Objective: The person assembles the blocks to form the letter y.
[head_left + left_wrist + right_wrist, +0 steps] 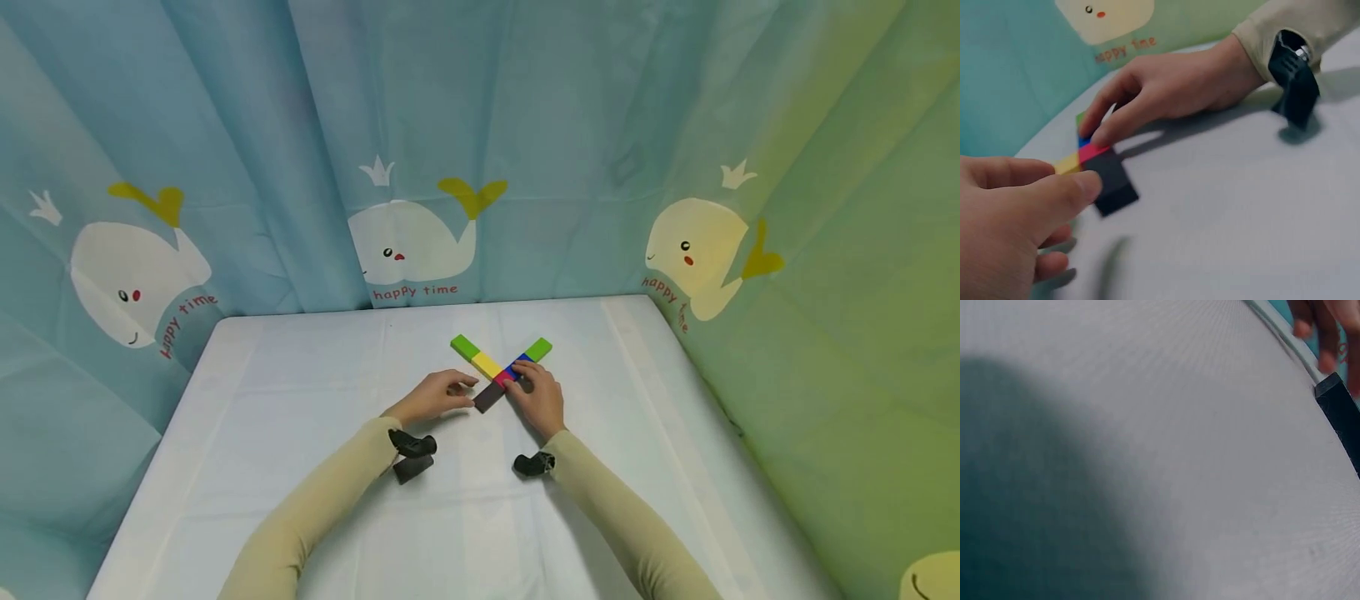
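Coloured rectangular blocks lie in two crossing diagonal rows on the white table. One row has a black block (489, 397), a red block (503, 379), a blue block (514, 368) and a green block (539, 348). A yellow block (487, 365) and a second green block (464, 346) run off the red one to the far left. My right hand (538, 398) pinches the blue block, index finger on its far side and thumb close by the red block. My left hand (435, 395) is loosely spread, its thumb tip right at the black block's edge, also in the left wrist view.
A dark rectangular piece (414, 468) lies below my left wrist, partly behind the wrist strap (411, 444). Curtains (420, 100) with printed whales hang behind the white table (300, 400) and along its sides.
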{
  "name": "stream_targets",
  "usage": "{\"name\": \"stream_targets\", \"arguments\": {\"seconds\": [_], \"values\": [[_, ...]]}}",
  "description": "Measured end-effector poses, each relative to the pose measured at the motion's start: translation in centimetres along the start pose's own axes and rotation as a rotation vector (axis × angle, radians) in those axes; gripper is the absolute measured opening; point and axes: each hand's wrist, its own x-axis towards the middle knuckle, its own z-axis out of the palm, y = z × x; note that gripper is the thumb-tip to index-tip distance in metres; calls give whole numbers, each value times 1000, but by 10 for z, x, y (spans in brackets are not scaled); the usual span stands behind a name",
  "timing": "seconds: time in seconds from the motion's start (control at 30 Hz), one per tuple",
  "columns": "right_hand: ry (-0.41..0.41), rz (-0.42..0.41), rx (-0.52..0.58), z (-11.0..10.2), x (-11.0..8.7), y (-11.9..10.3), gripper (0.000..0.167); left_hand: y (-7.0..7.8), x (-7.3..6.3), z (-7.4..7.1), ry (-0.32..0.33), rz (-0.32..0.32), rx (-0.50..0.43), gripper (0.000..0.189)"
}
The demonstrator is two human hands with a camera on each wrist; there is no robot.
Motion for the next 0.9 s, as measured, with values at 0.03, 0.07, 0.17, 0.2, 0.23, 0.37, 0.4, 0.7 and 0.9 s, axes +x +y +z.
{"name": "stream_targets", "arguments": {"seconds": [0.03,0.07,0.17,0.2,0.23,0.37,0.4,0.7,0.9], "values": [[-1,-1,1,0,0,0,38,-2,-6,-4,-13,1,1,44],[-3,1,4,0,0,0,38,-5,-12,-8,-27,5,11,44],[-1,3,8,-1,0,1,38,-14,-30,-19,-80,14,29,44],[-1,4,10,-1,0,1,38,-15,-37,-22,-99,13,30,44],[-1,4,14,-2,0,1,38,-16,-43,-26,-117,20,36,43],[-3,10,17,-3,0,1,38,-12,-67,-39,-170,41,32,41],[-5,12,19,-3,0,1,38,-12,-73,-41,-186,48,35,41],[-24,16,27,-1,-1,1,39,-14,-111,-53,-387,24,39,54],[-16,6,26,0,-1,-1,37,-12,-120,-50,-441,55,9,62]]}}
